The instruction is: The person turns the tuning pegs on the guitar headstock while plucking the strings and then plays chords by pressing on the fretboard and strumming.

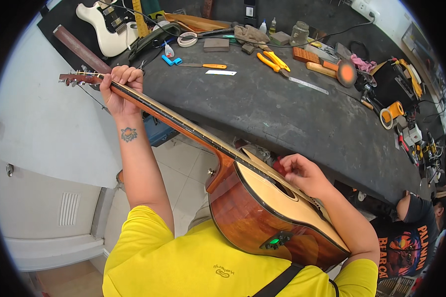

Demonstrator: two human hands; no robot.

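An acoustic guitar (277,218) with a pale top, reddish-brown side and small control panel (275,241) lies across my body, its neck (178,123) angled up to the left. My left hand (121,89) is closed round the neck near the headstock (77,77), fingers curled over the fretboard. My right hand (302,173) is over the strings by the sound hole, fingers curled; whether it pinches anything is too small to make out.
A dark workbench (267,104) curves ahead, with a white electric guitar (99,27), yellow pliers (272,62), a steel rule (307,85), knives, jars and several other tools. A co-worker in a dark shirt (406,242) is at the right. A pale door (39,198) stands at the left.
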